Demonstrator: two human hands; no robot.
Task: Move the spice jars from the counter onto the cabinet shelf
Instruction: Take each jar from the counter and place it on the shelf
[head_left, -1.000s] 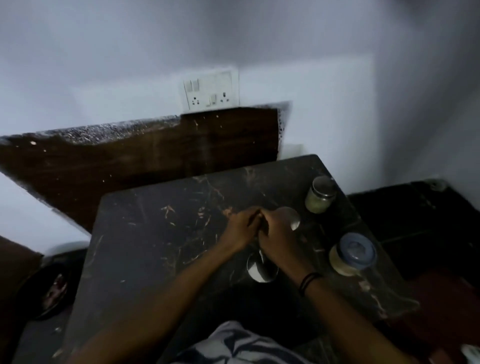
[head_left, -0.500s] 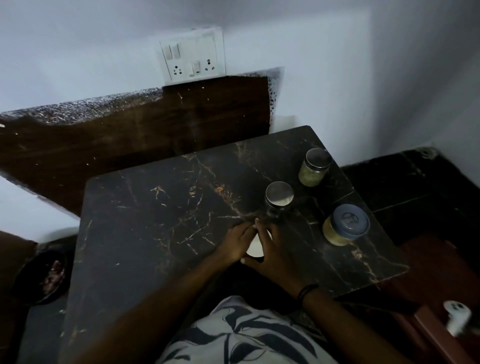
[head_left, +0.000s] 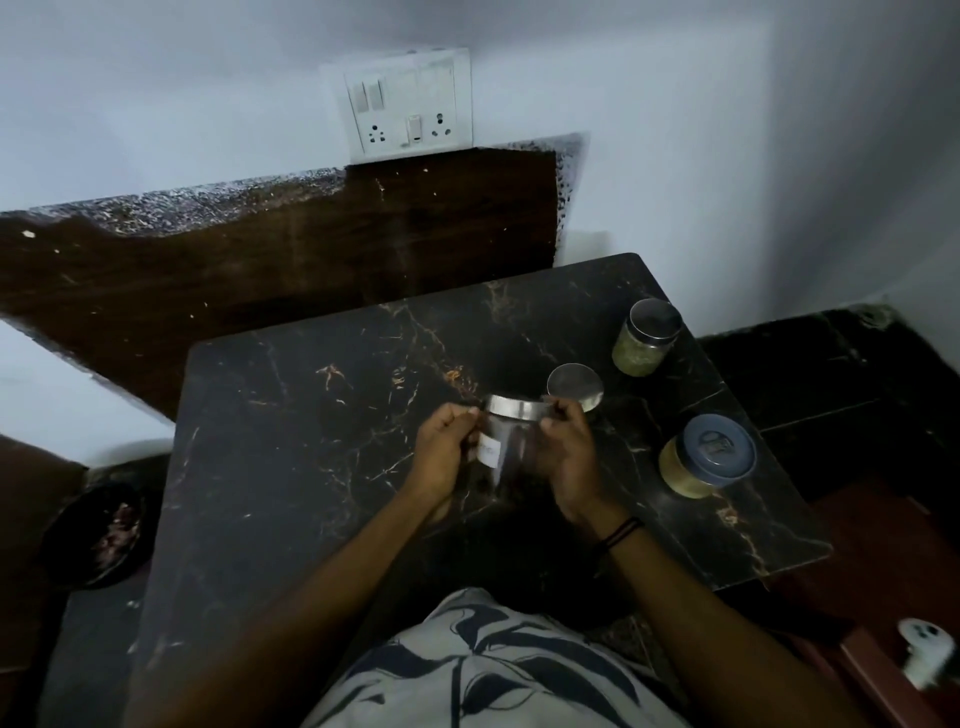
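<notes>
Above the black marble counter (head_left: 291, 441) I hold a clear glass jar (head_left: 506, 441) with a steel lid and a white label. My left hand (head_left: 441, 457) grips its left side and my right hand (head_left: 569, 457) grips its right side. Just behind my right hand stands a second jar with a steel lid (head_left: 575, 387), its body mostly hidden. A jar of greenish spice (head_left: 645, 338) stands at the counter's far right. A jar with a blue lid (head_left: 706, 457) and yellowish contents stands nearer, by the right edge.
A dark wooden panel (head_left: 260, 270) leans against the white wall behind the counter, below a switch and socket plate (head_left: 410, 104). A dark bowl (head_left: 98, 530) lies on the floor to the left. Black floor tiles and a reddish surface lie right of the counter.
Both hands have lifted the steel-lidded jar off the counter and now hold it between them. The camera has tilted, so the counter sits lower in the view.
</notes>
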